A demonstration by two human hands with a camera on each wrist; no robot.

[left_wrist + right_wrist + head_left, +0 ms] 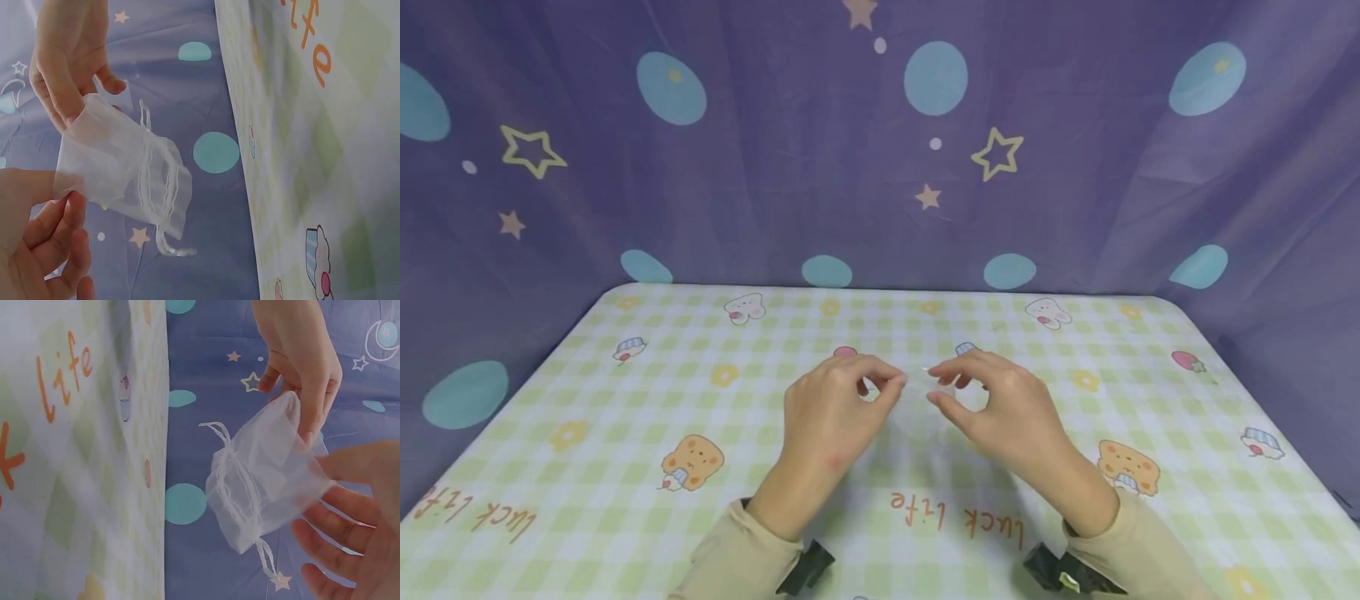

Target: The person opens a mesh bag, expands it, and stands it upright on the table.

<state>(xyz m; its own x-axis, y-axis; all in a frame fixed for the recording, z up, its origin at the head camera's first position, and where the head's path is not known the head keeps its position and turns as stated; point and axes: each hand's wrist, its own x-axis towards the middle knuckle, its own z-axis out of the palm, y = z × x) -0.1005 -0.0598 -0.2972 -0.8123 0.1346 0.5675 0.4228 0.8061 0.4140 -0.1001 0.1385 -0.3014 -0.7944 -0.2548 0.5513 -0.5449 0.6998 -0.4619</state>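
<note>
A small sheer white drawstring pouch (109, 159) hangs between the two hands, its drawstring end downward and cord loops dangling from both sides. In the head view the pouch (917, 421) is only a faint pale patch against the cloth. My left hand (842, 408) pinches one upper corner of it between thumb and forefinger. At the opposite corner is my right hand (1011, 408), thumb and fingers curved round the mesh, the tips slightly apart in the head view. The right wrist view shows the pouch (269, 469) spread between the hands, thin and see-through.
Under the hands lies a table with a green-and-white checked cloth (760, 467) printed with cartoon figures and lettering. Behind it hangs a purple curtain (820, 167) with stars and blue ovals. Dark devices (805, 568) sit at both wrists, below the beige sleeves (737, 554).
</note>
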